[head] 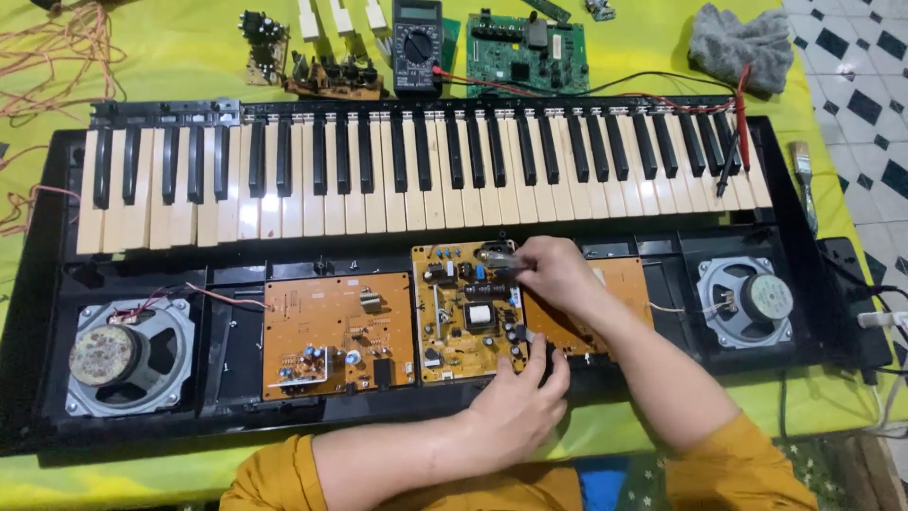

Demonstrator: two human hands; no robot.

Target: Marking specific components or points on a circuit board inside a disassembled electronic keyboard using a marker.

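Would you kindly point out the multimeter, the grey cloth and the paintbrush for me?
multimeter (pixel 417 45): head view, on its dial.
grey cloth (pixel 740 45): head view, middle of the crumpled fabric.
paintbrush (pixel 804 170): head view, on its ferrule.

A yellow-green cloth (pixel 189 43) covered the counter, lit brightly and evenly from above. To the right lay a floor (pixel 856 66) of white tiles with black diamond insets. A grey rag (pixel 740 43) sat near the cloth's far right corner.
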